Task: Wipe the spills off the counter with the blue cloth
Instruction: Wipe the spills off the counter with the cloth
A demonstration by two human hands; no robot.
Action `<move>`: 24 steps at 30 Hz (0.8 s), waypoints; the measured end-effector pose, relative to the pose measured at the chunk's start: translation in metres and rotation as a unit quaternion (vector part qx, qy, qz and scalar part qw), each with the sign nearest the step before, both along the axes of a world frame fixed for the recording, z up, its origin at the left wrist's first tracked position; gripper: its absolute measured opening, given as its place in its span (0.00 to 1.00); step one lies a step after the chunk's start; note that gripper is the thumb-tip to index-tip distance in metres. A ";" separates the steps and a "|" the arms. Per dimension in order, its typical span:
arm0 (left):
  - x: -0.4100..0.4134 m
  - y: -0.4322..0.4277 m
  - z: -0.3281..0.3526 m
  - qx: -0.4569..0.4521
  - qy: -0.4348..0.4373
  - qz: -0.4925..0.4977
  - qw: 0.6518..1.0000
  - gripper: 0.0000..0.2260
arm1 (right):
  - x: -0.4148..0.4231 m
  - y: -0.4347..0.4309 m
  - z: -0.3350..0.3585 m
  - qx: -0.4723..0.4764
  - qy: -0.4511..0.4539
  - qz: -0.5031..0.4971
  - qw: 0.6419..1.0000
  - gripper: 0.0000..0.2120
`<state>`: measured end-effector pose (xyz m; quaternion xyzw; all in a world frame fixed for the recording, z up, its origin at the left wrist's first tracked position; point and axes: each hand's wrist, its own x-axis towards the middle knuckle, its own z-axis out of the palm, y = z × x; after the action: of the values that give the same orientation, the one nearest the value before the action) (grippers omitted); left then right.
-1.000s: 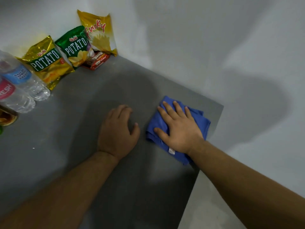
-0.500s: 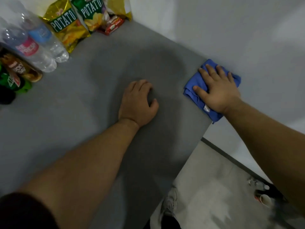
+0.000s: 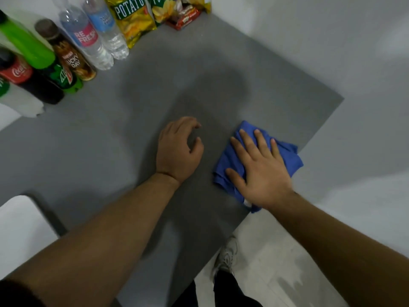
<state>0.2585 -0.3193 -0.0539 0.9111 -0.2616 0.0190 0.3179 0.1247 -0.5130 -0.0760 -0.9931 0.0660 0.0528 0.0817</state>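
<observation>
The blue cloth (image 3: 287, 157) lies bunched on the grey counter (image 3: 132, 140) close to its right edge. My right hand (image 3: 259, 171) presses flat on top of it, fingers spread, covering most of the cloth. My left hand (image 3: 179, 149) rests on the bare counter just left of the cloth, fingers loosely curled, holding nothing. I see no distinct spill on the grey surface.
Along the back left stand soda bottles (image 3: 44, 69), a coffee bottle (image 3: 73, 58) and two water bottles (image 3: 95, 34). Chip bags (image 3: 132, 21) and a red snack pack (image 3: 184, 18) lie in the far corner. The counter's right edge drops to the floor, where a shoe (image 3: 226, 255) shows.
The view has shifted, bringing more bottles into sight at the left. My right hand has slid the cloth back along the right edge toward me. The left hand stays resting on the counter.
</observation>
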 end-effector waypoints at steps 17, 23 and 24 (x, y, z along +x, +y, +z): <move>-0.035 0.155 -0.004 -0.025 0.039 0.174 0.984 0.14 | -0.057 0.171 -0.003 0.056 0.023 0.185 0.981 0.36; -0.021 0.174 -0.001 -0.097 0.061 0.211 0.971 0.13 | 0.004 0.205 -0.003 0.074 0.027 0.253 0.964 0.33; -0.016 0.178 0.000 -0.104 0.067 0.225 0.966 0.13 | 0.020 0.211 -0.003 0.077 0.026 0.257 0.963 0.33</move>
<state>0.2425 -0.1415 -0.0537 0.9076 -0.0241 0.0560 0.4153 0.1443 -0.3021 -0.0789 -0.9657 -0.1933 0.1025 0.1397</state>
